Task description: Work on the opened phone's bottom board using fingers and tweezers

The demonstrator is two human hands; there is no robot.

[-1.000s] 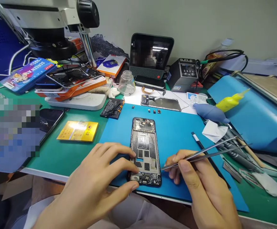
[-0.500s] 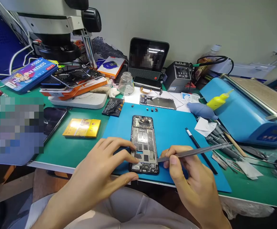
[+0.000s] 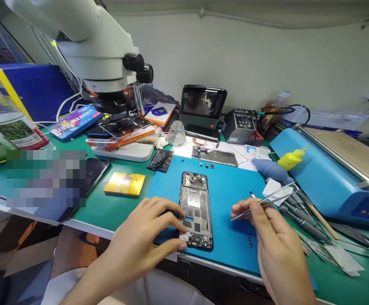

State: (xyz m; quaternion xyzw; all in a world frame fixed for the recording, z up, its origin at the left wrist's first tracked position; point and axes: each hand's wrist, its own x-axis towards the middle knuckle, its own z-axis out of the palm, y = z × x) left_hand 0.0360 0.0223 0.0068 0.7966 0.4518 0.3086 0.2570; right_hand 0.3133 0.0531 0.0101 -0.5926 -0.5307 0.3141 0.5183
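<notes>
An opened phone frame [image 3: 195,203], its metal midplate and circuit boards exposed, lies on the blue mat [image 3: 225,186]. My left hand [image 3: 152,228] is at its lower left corner, fingers curved over the edge and thumb at the bottom, holding it. To the right of the phone and apart from it, my right hand [image 3: 273,237] grips thin metal tweezers [image 3: 278,194] between thumb and fingers. Their split end points right and away; the other end points left toward the phone. A dark stick-like tool [image 3: 249,242] lies mostly hidden behind my right hand.
Several tiny parts [image 3: 206,165] lie beyond the phone, near a detached phone panel [image 3: 218,156]. A black battery [image 3: 161,160] and gold box [image 3: 125,184] sit left. A microscope [image 3: 108,72] overhangs the back left. Tools [image 3: 308,216] and a blue machine [image 3: 333,165] stand right.
My right hand has drawn the tweezers away from the phone's right edge, to the right, and turned them. My left hand keeps its place on the phone. The view has tilted upward.
</notes>
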